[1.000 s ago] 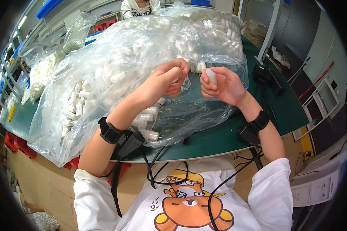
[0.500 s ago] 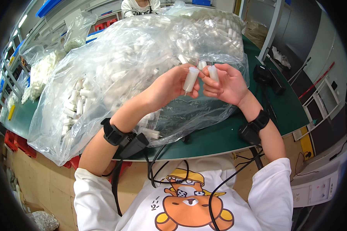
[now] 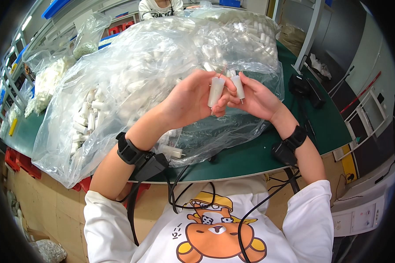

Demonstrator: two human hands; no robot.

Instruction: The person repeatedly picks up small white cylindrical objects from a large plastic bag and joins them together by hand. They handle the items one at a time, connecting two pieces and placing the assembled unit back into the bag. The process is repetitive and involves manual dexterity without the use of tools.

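Currently, on my remote feed, I see the left hand closed on a white cylinder, thin pin downward. Right hand grips a second cylinder, just right of the first, also pin-down. Both are over a clear plastic bag that spreads left and far, holding many white pieces. Green table underneath; co-worker at the far side.

Dark lettering on the far white top, small black characters on the near white T-shirt
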